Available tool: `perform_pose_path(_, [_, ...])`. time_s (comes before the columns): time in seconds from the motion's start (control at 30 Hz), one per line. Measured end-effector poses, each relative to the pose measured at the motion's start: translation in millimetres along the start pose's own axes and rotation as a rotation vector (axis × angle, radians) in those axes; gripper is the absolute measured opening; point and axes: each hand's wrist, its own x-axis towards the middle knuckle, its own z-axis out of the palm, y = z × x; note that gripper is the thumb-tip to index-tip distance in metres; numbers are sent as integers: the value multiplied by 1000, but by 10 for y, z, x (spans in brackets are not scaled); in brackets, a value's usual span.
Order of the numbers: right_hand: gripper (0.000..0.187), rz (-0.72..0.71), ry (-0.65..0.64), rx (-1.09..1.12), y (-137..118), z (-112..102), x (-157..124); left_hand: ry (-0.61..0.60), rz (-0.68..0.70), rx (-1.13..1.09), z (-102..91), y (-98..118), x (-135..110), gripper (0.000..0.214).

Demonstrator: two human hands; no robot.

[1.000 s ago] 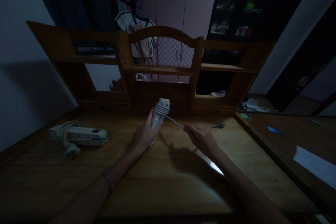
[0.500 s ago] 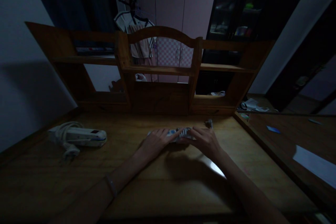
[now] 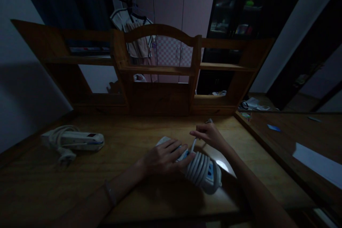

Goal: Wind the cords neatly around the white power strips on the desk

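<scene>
A white power strip (image 3: 210,173) with blue sockets lies slanted over the wooden desk in front of me. Its white cord (image 3: 199,167) is wound in several turns around the near right end. My left hand (image 3: 168,156) grips the strip by its middle, fingers over the top. The loose part of the cord rises from the coils into my right hand (image 3: 207,134), whose fingers are closed on it. Just beyond my right hand the plug (image 3: 210,120) shows in part. A second power strip (image 3: 85,140), with its cord bundled at the left end, lies to the left.
A wooden shelf unit (image 3: 157,71) stands along the desk's back edge. On the right, a lower brown surface holds a white paper sheet (image 3: 317,160) and a blue card (image 3: 274,128). A wall borders the desk on the left.
The power strip has tilted and come nearer, its wound end swinging toward me. My right hand has moved off the strip and now holds the cord above it. The view has shifted slightly.
</scene>
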Motion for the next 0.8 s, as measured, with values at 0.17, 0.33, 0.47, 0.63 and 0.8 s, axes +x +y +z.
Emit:
perform_pose_path(0.17, [55, 53, -44, 51, 52, 52, 20, 95, -36, -73, -78, -9, 7, 43])
perform_pose_path(0.33, [57, 74, 99, 142, 23, 23, 33, 115, -186, -78, -66, -62, -26, 45])
perform_pose_path(0.47, [56, 100, 190, 210, 57, -8, 44, 101, -238, -44, -47, -98, -55, 44])
perform_pose_path(0.63, [57, 85, 96, 223, 64, 15, 48, 92, -193, -40, -68, -94, -60, 44])
perform_pose_path(0.8, [57, 137, -45, 214, 56, 115, 55, 146, -259, -69, -29, -88, -87, 46])
